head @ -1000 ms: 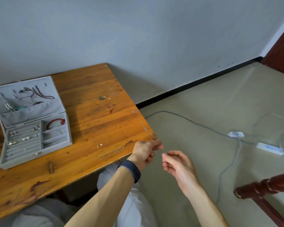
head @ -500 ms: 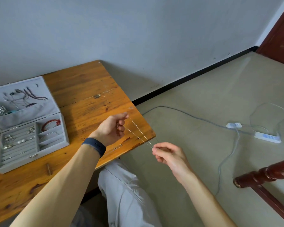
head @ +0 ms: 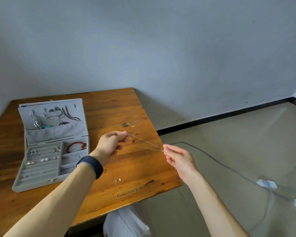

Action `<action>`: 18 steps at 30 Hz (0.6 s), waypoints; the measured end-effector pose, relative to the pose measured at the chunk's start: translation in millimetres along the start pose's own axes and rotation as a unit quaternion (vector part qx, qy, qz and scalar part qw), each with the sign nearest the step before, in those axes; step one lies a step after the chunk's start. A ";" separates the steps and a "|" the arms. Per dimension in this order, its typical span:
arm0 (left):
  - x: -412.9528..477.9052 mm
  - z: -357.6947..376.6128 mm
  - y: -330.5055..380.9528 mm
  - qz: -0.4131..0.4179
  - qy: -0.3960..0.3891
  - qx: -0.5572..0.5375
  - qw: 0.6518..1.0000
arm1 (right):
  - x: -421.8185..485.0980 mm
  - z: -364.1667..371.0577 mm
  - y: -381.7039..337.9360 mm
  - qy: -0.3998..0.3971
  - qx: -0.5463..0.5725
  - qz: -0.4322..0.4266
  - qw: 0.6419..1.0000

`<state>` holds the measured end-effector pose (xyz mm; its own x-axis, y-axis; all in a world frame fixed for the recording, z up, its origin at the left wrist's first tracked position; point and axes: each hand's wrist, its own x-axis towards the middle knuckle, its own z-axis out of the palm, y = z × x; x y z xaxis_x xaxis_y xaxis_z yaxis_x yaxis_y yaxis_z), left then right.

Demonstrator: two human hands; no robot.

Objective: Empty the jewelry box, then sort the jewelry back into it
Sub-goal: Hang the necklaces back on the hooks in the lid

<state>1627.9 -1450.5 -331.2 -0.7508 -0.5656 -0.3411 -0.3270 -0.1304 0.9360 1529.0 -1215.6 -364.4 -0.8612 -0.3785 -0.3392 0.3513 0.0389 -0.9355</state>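
Holding a thin silver chain [head: 147, 142] stretched between both hands, above the right end of the wooden table [head: 135, 170]. Our left hand [head: 111, 144] pinches it between thumb and forefinger with the other fingers curled. Our right hand [head: 178, 158] pinches the far end at the table's right edge, so two fine strands run between them. The grey jewelry box [head: 24, 188] sits open on the left of the table, lid tipped back with necklaces tucked in its pocket. It's got small silver bits on the ring rolls and a red bracelet [head: 76, 146] in the back right compartment. Loose on the wood near us: a couple of tiny earrings [head: 118, 180] and another thin chain [head: 129, 192] by the front edge. Dark wristband [head: 92, 165] on our left arm.
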 end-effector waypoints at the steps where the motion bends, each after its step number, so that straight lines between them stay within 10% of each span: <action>1: 5.7 -2.6 2.4 0.010 0.023 0.009 1.000 | 11.2 5.3 -5.0 -0.013 -0.021 -0.003 1.000; 9: 83.2 -27.3 15.6 0.069 0.109 0.168 0.977 | 109.5 29.8 -31.8 -0.113 -0.149 -0.016 0.982; 18: 162.9 -22.8 13.6 0.084 0.166 0.288 0.939 | 209.3 66.4 -37.5 0.002 -0.258 -0.065 0.964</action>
<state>1514.3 -1563.0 -372.1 -0.6301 -0.7744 -0.0572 -0.5480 0.3913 0.7393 1359.9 -1357.6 -393.6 -0.8872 -0.4083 -0.2148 0.0109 0.4468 -0.8946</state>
